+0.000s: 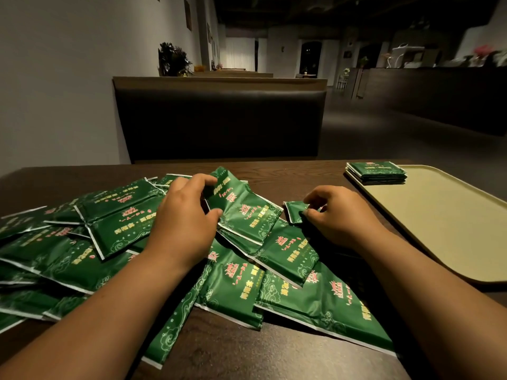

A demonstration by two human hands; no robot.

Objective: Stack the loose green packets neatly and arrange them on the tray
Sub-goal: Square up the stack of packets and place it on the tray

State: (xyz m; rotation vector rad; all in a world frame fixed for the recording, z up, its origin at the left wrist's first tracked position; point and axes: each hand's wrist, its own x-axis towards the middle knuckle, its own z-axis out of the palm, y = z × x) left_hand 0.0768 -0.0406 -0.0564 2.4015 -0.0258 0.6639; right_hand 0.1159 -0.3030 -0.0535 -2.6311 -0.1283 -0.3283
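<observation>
Several loose green packets (82, 242) with red and gold print lie in a messy overlapping heap across the dark wooden table. My left hand (183, 218) pinches the left edge of one lifted, tilted packet (244, 207) at the heap's middle. My right hand (337, 215) grips a smaller-looking green packet (295, 212) by its right end, just right of the lifted one. A beige tray (444, 220) lies at the right, and a neat stack of green packets (375, 172) sits on its far left corner.
The dark wooden table (274, 360) runs to its near edge below my forearms. A dark padded bench back (219, 119) stands across the table. A grey wall is at left, and a dim room with a counter (439, 91) lies at right.
</observation>
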